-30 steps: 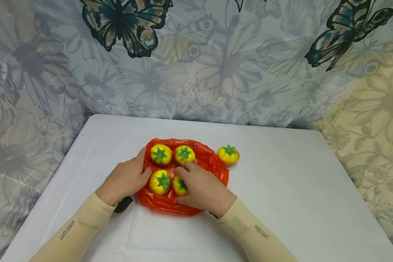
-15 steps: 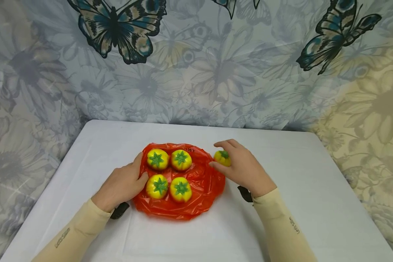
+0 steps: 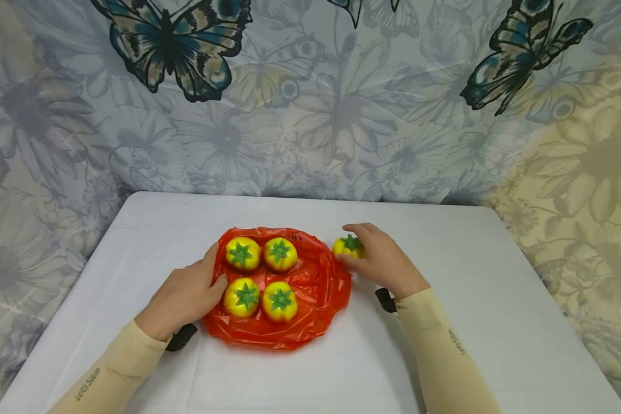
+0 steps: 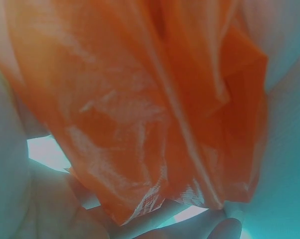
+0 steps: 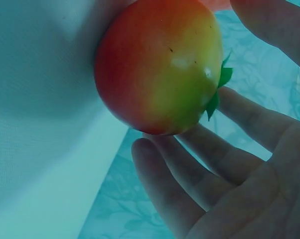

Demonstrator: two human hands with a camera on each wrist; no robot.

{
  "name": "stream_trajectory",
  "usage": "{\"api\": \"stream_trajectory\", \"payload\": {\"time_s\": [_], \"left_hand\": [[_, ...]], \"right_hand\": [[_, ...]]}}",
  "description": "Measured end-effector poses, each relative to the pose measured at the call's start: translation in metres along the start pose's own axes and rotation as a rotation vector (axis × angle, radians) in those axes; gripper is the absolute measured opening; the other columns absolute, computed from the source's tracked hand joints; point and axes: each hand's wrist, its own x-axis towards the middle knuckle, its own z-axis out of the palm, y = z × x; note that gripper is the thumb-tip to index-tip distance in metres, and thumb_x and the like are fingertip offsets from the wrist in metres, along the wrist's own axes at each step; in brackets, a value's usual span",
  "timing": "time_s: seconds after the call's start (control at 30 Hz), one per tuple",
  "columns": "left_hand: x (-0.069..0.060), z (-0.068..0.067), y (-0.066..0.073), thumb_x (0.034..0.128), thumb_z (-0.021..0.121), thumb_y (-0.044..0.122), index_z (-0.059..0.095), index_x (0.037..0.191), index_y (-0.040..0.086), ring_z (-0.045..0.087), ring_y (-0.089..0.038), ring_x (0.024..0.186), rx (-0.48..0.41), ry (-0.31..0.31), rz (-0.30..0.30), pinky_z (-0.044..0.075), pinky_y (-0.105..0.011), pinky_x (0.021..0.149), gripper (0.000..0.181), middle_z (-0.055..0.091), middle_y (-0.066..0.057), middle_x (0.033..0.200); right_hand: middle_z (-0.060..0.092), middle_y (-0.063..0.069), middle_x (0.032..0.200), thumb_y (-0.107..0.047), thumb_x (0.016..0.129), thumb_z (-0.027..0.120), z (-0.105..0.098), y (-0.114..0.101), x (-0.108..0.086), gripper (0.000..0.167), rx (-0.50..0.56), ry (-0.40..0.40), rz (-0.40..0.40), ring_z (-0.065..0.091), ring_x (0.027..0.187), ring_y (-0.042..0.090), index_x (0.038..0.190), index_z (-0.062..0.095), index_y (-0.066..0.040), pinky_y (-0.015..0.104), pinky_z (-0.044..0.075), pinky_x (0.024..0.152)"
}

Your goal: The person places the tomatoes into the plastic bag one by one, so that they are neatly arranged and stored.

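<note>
A red plastic bag (image 3: 310,310) lies spread on the table, with yellow-red tomatoes (image 3: 280,302) sitting two by two on its left half, green tops up. My left hand (image 3: 183,296) holds the bag's left rim, thumb on the inner side. Orange-looking plastic (image 4: 140,99) fills the left wrist view between thumb and fingers. Just past the bag's right edge, one more tomato (image 3: 345,246) rests on the table. Around that tomato my right hand (image 3: 388,261) is spread loosely. The right wrist view has its fingers (image 5: 210,154) beside the tomato, with the thumb apart.
A white cloth covers the table (image 3: 445,322), whose far edge meets a patterned floral backdrop (image 3: 341,115) with butterflies. Dark wrist cameras sit under both wrists.
My right hand has left the lower right tomato on the bag and moved right to the tomato outside it. The left hand stays at the bag's rim. The head view has shifted slightly.
</note>
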Motion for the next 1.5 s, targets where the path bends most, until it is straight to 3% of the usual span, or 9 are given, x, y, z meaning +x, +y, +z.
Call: {"api": "stream_trajectory", "payload": {"time_s": [0.9, 1.27, 1.5], "left_hand": [[-0.001, 0.0, 0.001, 0.1058, 0.056, 0.026, 0.028, 0.167, -0.001, 0.075, -0.032, 0.098, -0.006, 0.01, 0.014, 0.064, -0.056, 0.086, 0.073, 0.071, -0.026, 0.136], [-0.001, 0.0, 0.001, 0.1056, 0.057, 0.026, 0.028, 0.167, -0.001, 0.075, -0.031, 0.095, -0.002, 0.016, 0.019, 0.064, -0.055, 0.084, 0.073, 0.072, -0.026, 0.134], [-0.001, 0.0, 0.002, 0.1054, 0.057, 0.026, 0.029, 0.166, -0.001, 0.075, -0.03, 0.096, -0.006, 0.02, 0.025, 0.064, -0.055, 0.084, 0.072, 0.072, -0.025, 0.134]], "right_hand": [[0.067, 0.016, 0.142, -0.035, 0.096, 0.078, 0.013, 0.003, 0.004, 0.059, -0.076, -0.026, 0.013, 0.066, 0.121, 0.034, 0.148, 0.062, -0.013, 0.055, 0.057, 0.108], [0.065, 0.015, 0.144, -0.04, 0.095, 0.079, 0.005, 0.0, 0.002, 0.062, -0.07, -0.003, 0.027, 0.065, 0.124, 0.035, 0.149, 0.062, -0.013, 0.056, 0.058, 0.107], [0.063, 0.014, 0.148, -0.042, 0.095, 0.082, -0.007, -0.009, -0.006, 0.065, -0.044, 0.045, -0.008, 0.065, 0.127, 0.036, 0.15, 0.06, -0.013, 0.055, 0.059, 0.106]]}}
